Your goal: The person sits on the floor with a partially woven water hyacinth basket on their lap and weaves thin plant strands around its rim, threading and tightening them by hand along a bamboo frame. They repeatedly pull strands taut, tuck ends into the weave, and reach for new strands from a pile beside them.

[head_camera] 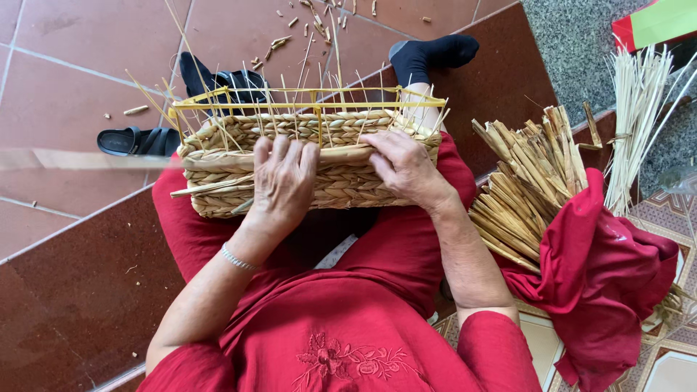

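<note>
Half-woven basket (319,170) rests on the lap, centre of frame, long side toward the wearer. Body is braided straw; a yellow frame (305,103) stands above the woven rim, with thin stakes fanning out toward 12 o'clock.

Left hand (284,181) lies flat on the near wall of the basket, fingers spread and pointing to 12, tips at the top braid. Grip released, pressing rather than grasping. A thin bracelet (238,258) sits on that wrist.

Right hand (403,165) is at 3 o'clock of the left, just beside it, at the basket's right end. Fingers curl over a flat straw strand (341,154) running along the top course; grip clenched on that strand. The strand passes under the left fingertips too.

A loose strand end (207,187) sticks out of the wall toward 9 o'clock.

Red dress (341,327) covers the lap and fills 6 o'clock. One foot in a black sock (432,52) shows beyond the basket at 1 o'clock.

Black sandal (138,141) on the tiled floor (65,80) at 10 o'clock, near the basket's left corner. Straw offcuts (279,42) scattered on the tiles at 12.

Bundle of cut straw (526,185) at 3 o'clock, partly wrapped in a red cloth (602,276). Pale thin stalks (639,116) stand at 2 o'clock, beside the bundle.
</note>
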